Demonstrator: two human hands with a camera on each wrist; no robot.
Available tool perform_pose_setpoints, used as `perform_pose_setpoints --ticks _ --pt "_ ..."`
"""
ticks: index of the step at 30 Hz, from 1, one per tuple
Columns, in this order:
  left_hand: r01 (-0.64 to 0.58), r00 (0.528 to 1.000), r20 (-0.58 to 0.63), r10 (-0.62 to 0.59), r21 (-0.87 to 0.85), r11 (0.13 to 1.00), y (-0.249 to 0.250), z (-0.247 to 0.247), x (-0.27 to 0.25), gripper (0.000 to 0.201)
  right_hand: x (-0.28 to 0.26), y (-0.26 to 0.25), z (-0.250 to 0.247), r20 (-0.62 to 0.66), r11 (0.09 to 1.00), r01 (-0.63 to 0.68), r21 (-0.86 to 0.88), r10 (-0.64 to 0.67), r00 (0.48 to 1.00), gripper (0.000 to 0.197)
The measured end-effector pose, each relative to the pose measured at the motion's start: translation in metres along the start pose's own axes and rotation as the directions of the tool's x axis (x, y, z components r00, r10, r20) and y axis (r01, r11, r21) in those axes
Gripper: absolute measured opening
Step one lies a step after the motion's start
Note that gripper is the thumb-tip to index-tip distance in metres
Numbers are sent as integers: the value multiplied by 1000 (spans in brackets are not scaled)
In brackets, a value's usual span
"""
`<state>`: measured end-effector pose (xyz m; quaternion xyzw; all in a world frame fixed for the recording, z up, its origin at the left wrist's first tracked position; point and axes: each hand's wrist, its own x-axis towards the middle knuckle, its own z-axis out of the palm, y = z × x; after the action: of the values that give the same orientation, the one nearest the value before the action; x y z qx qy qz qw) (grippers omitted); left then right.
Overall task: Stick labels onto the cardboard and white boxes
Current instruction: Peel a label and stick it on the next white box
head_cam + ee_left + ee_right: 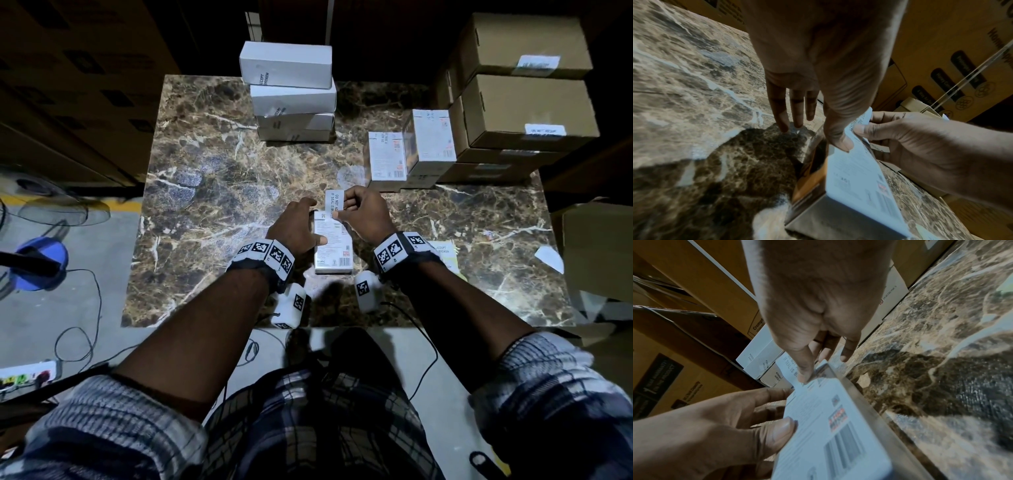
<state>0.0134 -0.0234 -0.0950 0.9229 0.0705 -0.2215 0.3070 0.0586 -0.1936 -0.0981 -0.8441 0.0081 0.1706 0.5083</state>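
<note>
Cartons wall in a marbled bench [212, 192]; from the head view, a white box [334, 255] lies at its near middle. Right hand [368, 214] pinches a label [335, 204] over the box's far end, left hand [298, 226] steadies it. Four white boxes stack behind (two stand right).

Left wrist: thumb pins the label's near end; fingers [793, 112] straight. Best smooth outward from there.

Right wrist: thumb and fingers [805, 368] nip the label.
</note>
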Motion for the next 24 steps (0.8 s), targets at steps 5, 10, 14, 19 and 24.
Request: perform_pose_setpoints --ticks 5,10,14,19,24 --pt "14 1000 13 -14 10 1000 0 0 1 91 1 2 -1 8 1000 16 -19 -16 1000 33" --pt "19 999 27 -19 14 1000 2 -1 2 91 2 6 -1 12 1000 15 -12 -15 1000 34" --pt "23 999 28 -23 8 1000 3 1 2 90 2 8 0 15 1000 12 -18 -11 1000 34" --pt "33 999 39 -33 3 999 3 2 1 87 5 12 -1 52 1000 -8 3 8 999 38" --pt "16 999 42 -15 -27 1000 3 3 0 81 9 8 -4 153 999 5 36 -10 988 36"
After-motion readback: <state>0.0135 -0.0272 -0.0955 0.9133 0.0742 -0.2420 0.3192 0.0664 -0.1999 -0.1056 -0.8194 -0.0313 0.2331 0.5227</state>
